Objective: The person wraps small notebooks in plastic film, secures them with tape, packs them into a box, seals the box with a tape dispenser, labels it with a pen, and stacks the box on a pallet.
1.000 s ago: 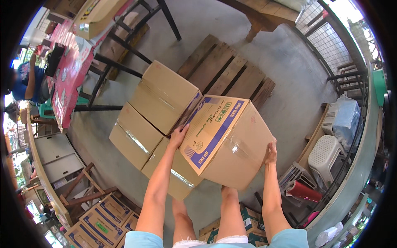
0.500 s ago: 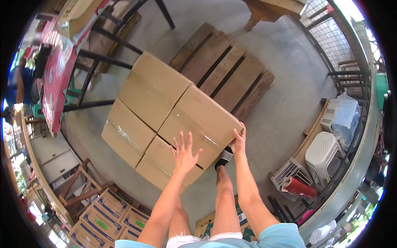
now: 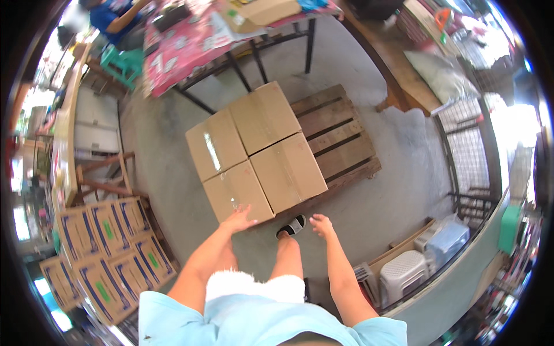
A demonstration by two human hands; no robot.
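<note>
Several taped brown cardboard cartons stand side by side on a wooden pallet [image 3: 340,141], their tops forming one block. The near left carton [image 3: 236,193] has my left hand [image 3: 238,220] at its front edge, fingers spread; whether they touch it I cannot tell. My right hand [image 3: 321,225] hangs in the air just off the front corner of the near right carton [image 3: 288,173], holding nothing, its fingers loosely bent and apart. Behind these are a far left carton [image 3: 216,145] with shiny tape and a far right carton [image 3: 265,115].
Blue-marked cartons [image 3: 107,254] are stacked at the lower left. A table with a pink cloth [image 3: 196,43] stands beyond the pallet, a person in blue [image 3: 112,20] beside it. A white stool [image 3: 404,271] and a low wall [image 3: 450,297] are at the right.
My right hand has let go of the carton corner and drawn away from it. My left hand has come down to the near edge of the cartons. The view has turned and shifted.
</note>
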